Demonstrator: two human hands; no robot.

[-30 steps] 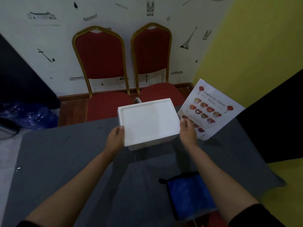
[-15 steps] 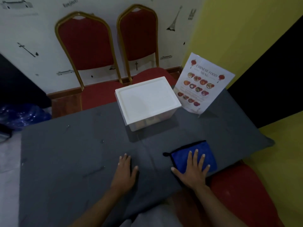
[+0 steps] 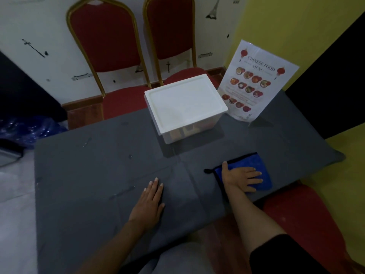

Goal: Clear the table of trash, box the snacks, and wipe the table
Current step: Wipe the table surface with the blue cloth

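Note:
A clear plastic box with a white lid (image 3: pixel 184 104) stands closed at the far middle of the grey table (image 3: pixel 94 175); snack packets show dimly through its front wall. A blue cloth (image 3: pixel 260 165) lies near the table's right front edge. My right hand (image 3: pixel 240 177) presses flat on the cloth, fingers straight and pointing right. Flat on the bare tabletop, left of the cloth, rests my left hand (image 3: pixel 149 202) with fingers extended.
A standing menu card (image 3: pixel 256 82) leans at the far right, close beside the box. Two red chairs (image 3: pixel 110 42) stand behind the table, another red seat (image 3: pixel 308 218) at the right front. Blue plastic bags (image 3: pixel 27 131) lie on the floor at left. Small wet spots mark the tabletop.
Both hands left the box's sides and came down to the near table. The right hand landed on the blue cloth and has turned its fingers rightward; the left hand lies flat.

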